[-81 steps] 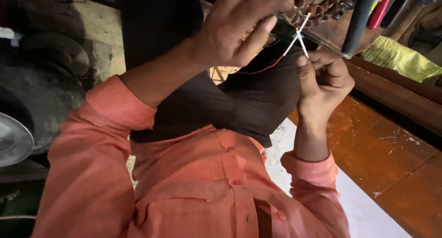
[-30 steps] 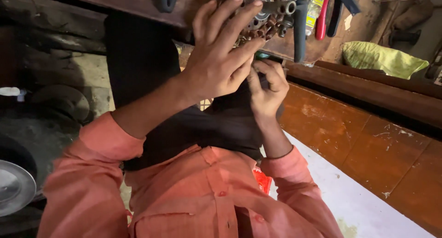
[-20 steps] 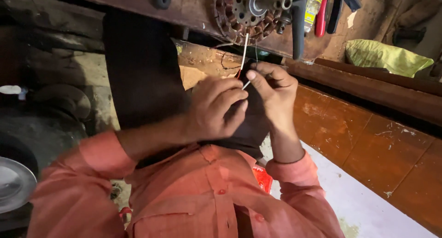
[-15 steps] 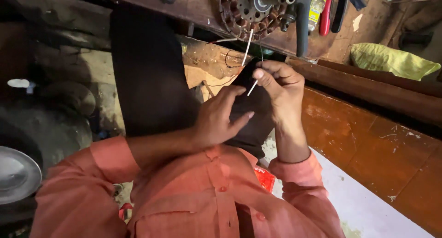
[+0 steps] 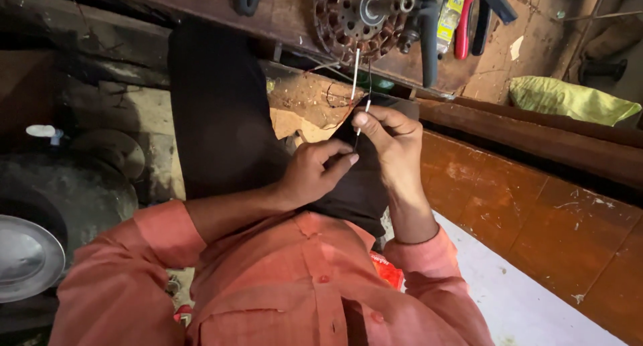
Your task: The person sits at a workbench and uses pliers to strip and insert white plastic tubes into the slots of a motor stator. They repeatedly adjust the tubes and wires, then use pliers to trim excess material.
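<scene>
Your right hand (image 5: 395,142) is closed in a pinch: thumb and forefinger grip a thin white sleeved wire (image 5: 355,85) near its lower end, and the other fingers curl in loosely behind. The wire runs straight up from your fingertips to the round motor stator (image 5: 355,18), whose ring of copper-coloured slots and central shaft sit at the edge of the wooden bench (image 5: 288,8) above your knees. A finer dark wire hangs beside the white one, and a thin red strand loops off to the left over the pale patch of board.

Your left hand (image 5: 311,175) rests on your dark trouser leg (image 5: 221,118), just beside the right hand. Its fingers are half curled, the forefinger stretched toward your right thumb; whether it grips anything I cannot tell, since the fingertips are turned away.

To the right of the stator, a black handle (image 5: 429,48) hangs down, with red-handled pliers (image 5: 462,31) and a yellow packet just beyond. A crumpled yellow-green cloth (image 5: 566,101) lies further right on the wooden ledge. Below it is the orange-brown floor (image 5: 536,212) and a white sheet (image 5: 509,299). At far left, a round metal dish (image 5: 27,259) sits near your elbow. Your salmon shirt sleeves (image 5: 127,279) fill the foreground.
</scene>
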